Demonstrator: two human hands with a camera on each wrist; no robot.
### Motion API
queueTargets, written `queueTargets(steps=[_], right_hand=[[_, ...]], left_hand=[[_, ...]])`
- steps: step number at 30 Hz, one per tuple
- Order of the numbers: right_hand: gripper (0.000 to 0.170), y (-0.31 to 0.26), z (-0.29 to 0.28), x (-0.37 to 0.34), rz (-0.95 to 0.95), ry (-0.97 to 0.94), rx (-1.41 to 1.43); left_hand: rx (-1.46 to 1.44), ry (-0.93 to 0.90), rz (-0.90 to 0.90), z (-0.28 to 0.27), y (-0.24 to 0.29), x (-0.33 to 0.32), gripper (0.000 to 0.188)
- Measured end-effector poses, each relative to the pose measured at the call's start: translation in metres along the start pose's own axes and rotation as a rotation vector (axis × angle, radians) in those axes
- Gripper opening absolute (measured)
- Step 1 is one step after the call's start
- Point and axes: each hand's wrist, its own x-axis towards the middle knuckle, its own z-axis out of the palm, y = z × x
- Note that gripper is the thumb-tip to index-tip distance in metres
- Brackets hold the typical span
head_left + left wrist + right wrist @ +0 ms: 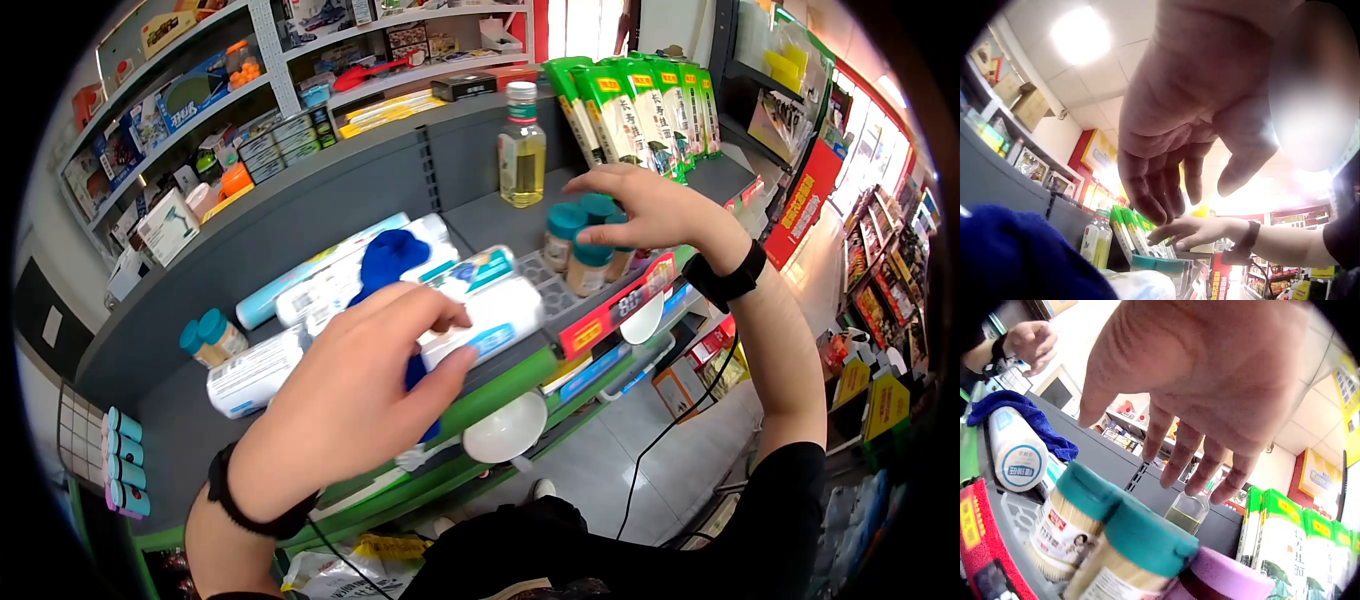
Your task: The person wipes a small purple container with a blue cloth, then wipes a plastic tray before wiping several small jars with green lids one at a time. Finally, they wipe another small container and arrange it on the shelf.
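Observation:
My left hand [365, 385] [1191, 100] is above the white wrapped rolls [500, 318] and the blue cloth [392, 257] [1022, 256], its fingers loosely bent with nothing held. The cloth lies across the rolls. My right hand [650, 205] [1204, 375] is over a group of small jars of thin sticks with teal lids [590, 262] [1150, 534]; its fingers are spread and relaxed. In the right wrist view a purple lid [1229, 575] stands beside the teal ones, and a gap shows between palm and lids. Whether a fingertip touches a lid in the head view, I cannot tell.
A bottle of yellow liquid [522, 150] stands behind the jars, with green noodle packets [640, 110] to its right. Two more teal-lidded jars [213, 338] are at the shelf's left. A red price strip [620, 305] runs along the front edge. A black cable [655, 440] hangs from the right wrist.

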Motion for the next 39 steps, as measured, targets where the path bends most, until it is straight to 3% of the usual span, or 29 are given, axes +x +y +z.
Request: queueTargets(steps=[2,6,11,14,15,18,20,21,26,28,29,33,35,37,38,39], right_hand=[[0.062,0.021,0.004,-0.009,-0.047,0.002,0.055],[0.069,0.048,0.018,-0.016,-0.238,0.072,0.008],[0.057,0.054,0.047,-0.019,-0.328,0.303,-0.084],[0.058,0.053,0.052,-0.019,-0.29,0.327,-0.04],[0.059,0.053,0.054,-0.019,-0.289,0.325,-0.036],[0.058,0.06,0.069,-0.016,-0.303,0.405,-0.059],[0.055,0.059,0.066,-0.017,-0.286,0.39,-0.016],[0.054,0.058,0.065,-0.017,-0.263,0.377,-0.018],[0.054,0.06,0.07,-0.011,-0.257,0.376,0.003],[0.055,0.06,0.07,-0.011,-0.269,0.372,0.03],[0.055,0.06,0.066,-0.01,-0.246,0.312,0.04],[0.056,0.063,0.058,-0.017,-0.297,0.316,0.072],[0.048,0.05,0.04,-0.019,-0.263,0.34,0.167],[0.053,0.049,0.031,-0.018,-0.283,0.427,0.119],[0.054,0.047,0.026,-0.019,-0.23,0.43,0.12],[0.053,0.032,0.016,-0.022,-0.124,0.42,0.201]], left_hand=[[0.051,0.028,0.132,0.031,0.004,0.045,0.023],[0.148,0.071,0.106,0.085,-0.004,0.116,0.033],[0.246,0.163,0.073,0.119,-0.032,0.171,0.048],[0.203,0.05,0.137,0.123,-0.038,0.187,0.048],[0.188,-0.035,0.129,0.118,-0.031,0.188,0.052],[0.236,-0.033,0.161,0.117,-0.034,0.191,0.054],[0.251,-0.052,0.083,0.115,-0.036,0.192,0.054],[0.179,-0.095,-0.071,0.112,-0.023,0.193,0.054],[0.004,-0.047,-0.125,0.111,-0.028,0.194,0.057],[-0.12,-0.005,-0.126,0.113,-0.044,0.189,0.063],[0.213,0.006,0.018,0.109,-0.053,0.189,0.061],[0.273,0.128,0.062,0.111,-0.058,0.192,0.054],[0.242,0.296,0.068,0.11,-0.058,0.191,0.049],[0.151,0.463,0.088,0.103,-0.05,0.182,0.041],[0.126,0.376,0.026,0.087,-0.035,0.166,0.053],[0.055,0.427,0.054,0.081,-0.031,0.151,0.052]])
